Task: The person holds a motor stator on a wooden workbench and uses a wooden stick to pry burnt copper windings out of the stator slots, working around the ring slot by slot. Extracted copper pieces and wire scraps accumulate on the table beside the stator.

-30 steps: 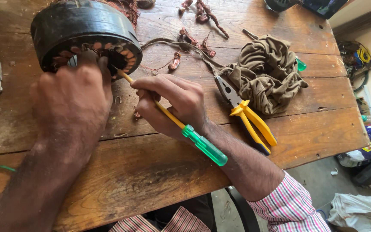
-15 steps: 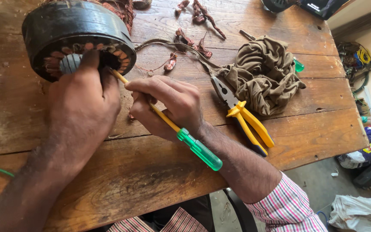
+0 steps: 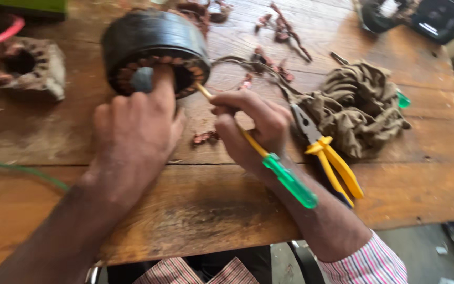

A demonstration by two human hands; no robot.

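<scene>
I have my left hand (image 3: 135, 131) laid against the front of the black motor stator (image 3: 153, 50), which lies on its side on the wooden workbench (image 3: 200, 205) toward the far left, its ring of copper windings facing me; my forefinger reaches up into the bore, so the hand presses on the stator rather than wrapping around anything. My right hand (image 3: 253, 131) is clenched on a screwdriver (image 3: 269, 160) with a yellow shaft and a green handle end, and its tip meets the lower right edge of the windings. Just to the right of that hand lie yellow-handled pliers (image 3: 329, 158), and beyond them a heap of brownish cloth tape (image 3: 358, 108). Scraps of copper wire (image 3: 206, 138) lie scattered on the boards. A second, greyish stator (image 3: 30, 73) sits at the far left.
</scene>
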